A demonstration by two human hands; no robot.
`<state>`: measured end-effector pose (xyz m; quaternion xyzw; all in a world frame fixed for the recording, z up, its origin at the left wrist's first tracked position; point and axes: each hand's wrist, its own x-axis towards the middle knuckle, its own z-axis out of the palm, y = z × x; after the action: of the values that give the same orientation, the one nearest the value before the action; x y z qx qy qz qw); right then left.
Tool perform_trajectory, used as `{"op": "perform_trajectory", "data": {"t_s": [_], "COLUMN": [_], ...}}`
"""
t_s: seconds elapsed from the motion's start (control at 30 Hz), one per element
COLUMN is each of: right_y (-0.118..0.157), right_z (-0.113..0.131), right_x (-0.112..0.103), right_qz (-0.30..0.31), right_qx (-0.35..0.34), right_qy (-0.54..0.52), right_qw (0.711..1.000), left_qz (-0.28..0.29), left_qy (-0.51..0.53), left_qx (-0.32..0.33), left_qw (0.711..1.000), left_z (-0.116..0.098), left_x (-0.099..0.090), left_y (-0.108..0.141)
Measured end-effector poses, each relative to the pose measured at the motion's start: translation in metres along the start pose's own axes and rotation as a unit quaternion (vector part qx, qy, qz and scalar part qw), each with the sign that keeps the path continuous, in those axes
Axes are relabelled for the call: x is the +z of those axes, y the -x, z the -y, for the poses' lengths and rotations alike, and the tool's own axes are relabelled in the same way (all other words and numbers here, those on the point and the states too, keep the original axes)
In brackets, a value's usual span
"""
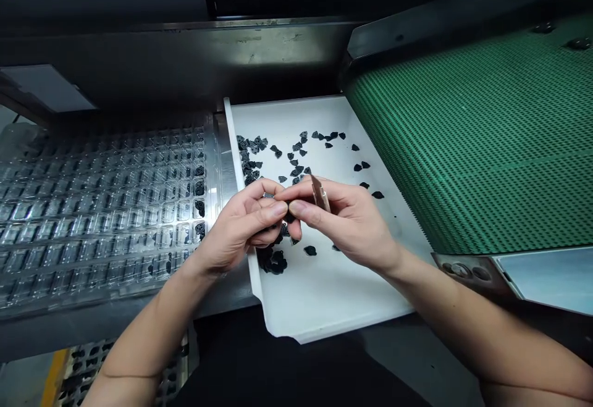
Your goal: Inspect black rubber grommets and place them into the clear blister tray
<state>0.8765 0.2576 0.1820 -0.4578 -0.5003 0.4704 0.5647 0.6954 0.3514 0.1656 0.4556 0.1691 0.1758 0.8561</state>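
Observation:
My left hand (pixel 243 218) is closed, with thumb and fingers pinching a small black part (pixel 290 215). Other dark pieces show under its curled fingers, partly hidden. Meeting it from the right, my right hand (pixel 354 218) pinches the same part between thumb and fingertips. A thin, flat brownish strip (pixel 319 193) sticks up between the fingers of my right hand; its exact kind I cannot make out. Both hands are above a white tray (pixel 343 302), where several loose black parts (pixel 296 160) lie scattered. A denser heap of black pieces (pixel 273 262) sits below my left hand.
To the left lies a clear plastic blister tray (pixel 102 209), with black parts in its right-hand column. A green perforated conveyor belt (pixel 486 135) runs along the right, carrying a few dark pieces. Behind the white tray stands a metal panel (pixel 278 49). Another filled tray (pixel 83 373) shows at lower left.

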Motion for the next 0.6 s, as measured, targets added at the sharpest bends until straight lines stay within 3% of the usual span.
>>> {"op": "perform_trajectory", "data": {"t_s": [0.2,0.33,0.6], "right_y": [0.003,0.007,0.006], "right_z": [-0.005,-0.004,-0.005], "right_x": [-0.003,-0.011,-0.011], "right_qz": [-0.018,-0.017,-0.022], "right_qx": [-0.034,-0.127,-0.216], "right_qy": [0.102,0.257,0.400], "right_qw": [0.994,0.958,0.891], "left_qz": [-0.056,-0.080,-0.105], "left_qy": [0.022,0.027,0.022], "left_qx": [0.030,0.079,0.143], "left_qw": [0.998,0.993,0.984], "left_z": [0.004,0.008,0.021], "left_x": [-0.002,-0.004,-0.001], "left_y": [0.000,0.001,0.002]}}
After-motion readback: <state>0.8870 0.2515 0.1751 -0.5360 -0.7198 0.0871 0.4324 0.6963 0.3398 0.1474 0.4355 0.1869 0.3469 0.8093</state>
